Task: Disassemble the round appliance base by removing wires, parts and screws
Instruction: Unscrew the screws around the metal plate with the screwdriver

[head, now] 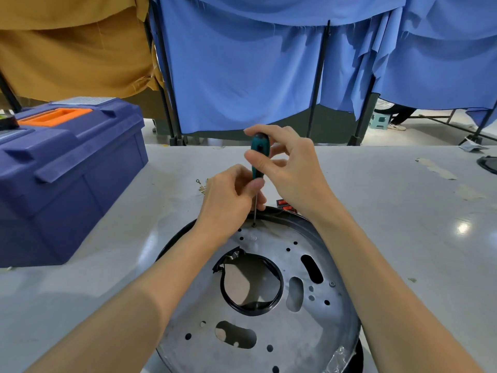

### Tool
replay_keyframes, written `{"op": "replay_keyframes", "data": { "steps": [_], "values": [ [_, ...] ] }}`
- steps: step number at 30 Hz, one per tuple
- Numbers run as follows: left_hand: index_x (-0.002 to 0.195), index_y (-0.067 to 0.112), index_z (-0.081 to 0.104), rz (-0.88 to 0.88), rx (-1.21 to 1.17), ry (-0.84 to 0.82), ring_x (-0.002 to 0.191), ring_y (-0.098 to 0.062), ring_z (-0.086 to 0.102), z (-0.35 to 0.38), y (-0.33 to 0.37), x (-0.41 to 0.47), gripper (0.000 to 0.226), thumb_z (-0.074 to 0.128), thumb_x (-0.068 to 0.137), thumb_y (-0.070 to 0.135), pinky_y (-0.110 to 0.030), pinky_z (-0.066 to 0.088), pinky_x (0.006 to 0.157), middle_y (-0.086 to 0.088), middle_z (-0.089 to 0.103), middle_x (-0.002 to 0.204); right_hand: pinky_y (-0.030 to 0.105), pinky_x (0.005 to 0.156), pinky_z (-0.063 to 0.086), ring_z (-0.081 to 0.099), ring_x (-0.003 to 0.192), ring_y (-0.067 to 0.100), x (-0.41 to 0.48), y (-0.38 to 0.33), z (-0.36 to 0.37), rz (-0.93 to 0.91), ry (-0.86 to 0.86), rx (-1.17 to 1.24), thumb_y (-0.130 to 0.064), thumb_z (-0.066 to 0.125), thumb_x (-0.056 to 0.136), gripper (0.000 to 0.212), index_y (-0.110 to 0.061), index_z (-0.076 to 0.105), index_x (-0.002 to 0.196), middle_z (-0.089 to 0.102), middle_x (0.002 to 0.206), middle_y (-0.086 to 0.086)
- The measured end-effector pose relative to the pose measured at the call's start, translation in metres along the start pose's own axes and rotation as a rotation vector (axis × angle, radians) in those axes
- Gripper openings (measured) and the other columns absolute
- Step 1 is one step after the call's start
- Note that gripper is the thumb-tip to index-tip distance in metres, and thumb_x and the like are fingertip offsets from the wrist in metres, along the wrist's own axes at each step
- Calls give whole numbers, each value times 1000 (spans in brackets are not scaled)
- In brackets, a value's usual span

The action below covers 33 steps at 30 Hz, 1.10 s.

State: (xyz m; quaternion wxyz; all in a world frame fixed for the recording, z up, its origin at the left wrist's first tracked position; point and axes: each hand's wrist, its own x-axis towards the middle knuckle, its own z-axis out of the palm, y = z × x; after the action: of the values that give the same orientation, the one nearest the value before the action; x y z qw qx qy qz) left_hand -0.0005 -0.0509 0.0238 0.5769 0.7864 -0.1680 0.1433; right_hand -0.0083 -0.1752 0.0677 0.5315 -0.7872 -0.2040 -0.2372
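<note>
While lidded, hiding any contents: blue toolbox (67, 184) on the bench (390, 224) at its left edge. At the front edge, middle: round appliance base (304, 335), lying flat, metal plate up. Above its far rim, right hand (290, 168) curled round the top of the screwdriver (257, 149), left hand (228, 200) pinching the lower handle. Shaft upright, tip in a screw (254, 225) by that rim.

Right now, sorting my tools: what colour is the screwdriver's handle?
The screwdriver handle is teal with a black cap; head view.
</note>
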Motion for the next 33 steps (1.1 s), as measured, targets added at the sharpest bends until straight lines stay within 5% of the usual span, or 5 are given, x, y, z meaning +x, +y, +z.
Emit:
{"op": "replay_keyframes", "data": {
  "steps": [7, 14, 20, 27, 33],
  "values": [
    [96, 11, 61, -7, -53, 12, 65, -32, 70, -1, 2, -1, 8, 63, 93, 18, -54, 56, 74, -10, 70, 70, 22, 80, 55, 68, 85, 13, 1, -1, -4, -18, -14, 18, 8, 54, 91, 35, -12, 65, 117, 68, 101, 8],
    [84, 18, 64, 16, 13, 26, 60, -22, 69, 1, 2, 0, 5, 67, 89, 18, -47, 59, 71, -5, 70, 64, 19, 77, 52, 56, 89, 9, 0, 1, 2, 4, 4, -60, -22, 74, 84, 35, -25, 63, 116, 55, 105, -2],
    [100, 8, 65, -4, -90, -11, 66, -26, 71, -1, -1, 1, 10, 58, 95, 12, -40, 58, 70, -9, 72, 75, 28, 80, 55, 63, 91, 14, 1, 1, -3, 13, 1, -13, 8, 60, 86, 43, -19, 61, 119, 66, 100, 4],
    [87, 9, 64, 1, -85, 4, 64, -25, 70, -1, -3, 3, 6, 62, 93, 9, -39, 58, 70, -7, 70, 68, 14, 73, 49, 55, 81, 6, 0, -1, -1, -2, 20, -12, -17, 73, 84, 30, -27, 66, 111, 54, 102, 0],
    [78, 10, 56, -21, -127, 69, 62, -27, 70, -2, -5, 4, 19, 74, 83, 12, -39, 57, 64, -13, 70, 69, 30, 83, 55, 63, 84, 15, 1, -3, -5, -2, 17, -12, 5, 63, 86, 41, -20, 66, 118, 66, 95, 0]
  ]
}}
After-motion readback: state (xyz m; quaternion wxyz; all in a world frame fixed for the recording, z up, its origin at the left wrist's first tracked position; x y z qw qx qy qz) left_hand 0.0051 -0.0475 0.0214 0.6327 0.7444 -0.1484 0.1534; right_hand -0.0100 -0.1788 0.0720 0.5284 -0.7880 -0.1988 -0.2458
